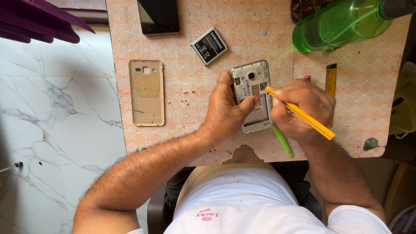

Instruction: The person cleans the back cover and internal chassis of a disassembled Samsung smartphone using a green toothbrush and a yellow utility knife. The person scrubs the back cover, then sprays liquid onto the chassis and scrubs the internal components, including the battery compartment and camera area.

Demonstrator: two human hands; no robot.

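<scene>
I look down at a small worktop (182,86) with an orange swirl pattern. My left hand (225,110) is curled around a phone (252,82) that lies face down with its back cover off. My thumb presses on the empty space inside it, and my fingers hold its left edge. My right hand (299,110) is closed tight around a yellow tool (303,116), held like a pencil. The tip of the tool touches the phone near its right edge. A green stick (284,143) pokes out under that hand.

The gold back cover (147,92) lies to the left, well apart from the phone. The dark battery (209,46) sits just above the phone. Another phone (158,16) with a black screen lies at the top edge. A green bottle (342,24) lies on its side at the top right.
</scene>
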